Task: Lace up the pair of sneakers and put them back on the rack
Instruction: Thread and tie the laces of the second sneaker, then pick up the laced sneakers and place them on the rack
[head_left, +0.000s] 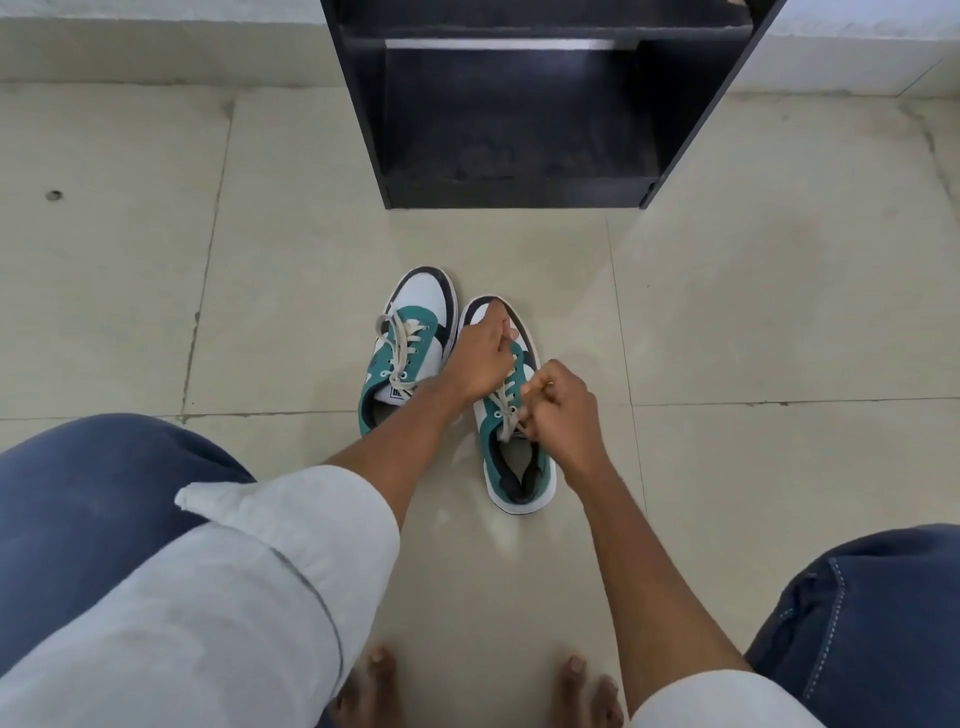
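Two teal-and-white sneakers stand side by side on the tiled floor (727, 312). The left hand (480, 364) hovers over the toe of the right sneaker (514, 462), its grip clenched on a lace (503, 400); the right hand (561, 410) pinches the same lace near the tongue. The left sneaker (410, 358) sits just beside the left hand, laced. Beyond both hands, the one black rack (519, 130) stands open, bare floor between.
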